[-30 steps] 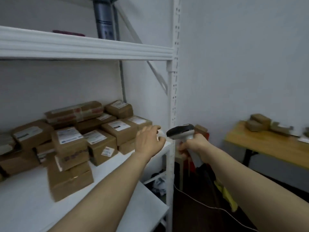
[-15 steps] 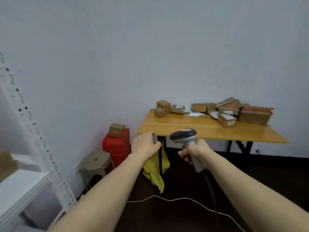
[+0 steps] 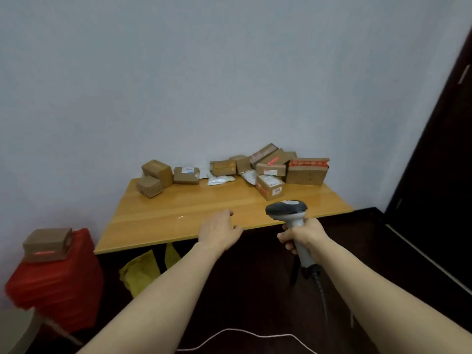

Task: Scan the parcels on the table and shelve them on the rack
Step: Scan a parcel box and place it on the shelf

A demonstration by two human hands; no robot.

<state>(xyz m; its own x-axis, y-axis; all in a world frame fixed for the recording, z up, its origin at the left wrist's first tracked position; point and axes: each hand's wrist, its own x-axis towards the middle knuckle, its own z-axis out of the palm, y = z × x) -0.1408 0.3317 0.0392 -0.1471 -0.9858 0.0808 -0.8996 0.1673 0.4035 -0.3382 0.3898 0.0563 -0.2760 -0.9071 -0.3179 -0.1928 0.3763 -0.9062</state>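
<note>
Several brown cardboard parcels lie along the back of the wooden table [image 3: 194,213], among them a stacked pair [image 3: 154,177] at the left, a labelled box [image 3: 270,186] nearer the front and a large box with red tape [image 3: 306,172] at the right. My right hand [image 3: 302,232] grips the handle of a grey barcode scanner [image 3: 287,209], which is raised over the table's front edge. My left hand [image 3: 219,229] hovers at the front edge, fingers relaxed, holding nothing. The rack is out of view.
A red ribbed container [image 3: 56,282] with a brown box [image 3: 47,245] on top stands at the lower left. A yellow bag [image 3: 143,273] lies under the table. A white cable [image 3: 242,337] runs across the dark floor. A dark door [image 3: 439,159] stands at the right.
My view has swung from the rack to the table, which is now closer. My left hand left the shelf empty. My right hand still grips the scanner.
</note>
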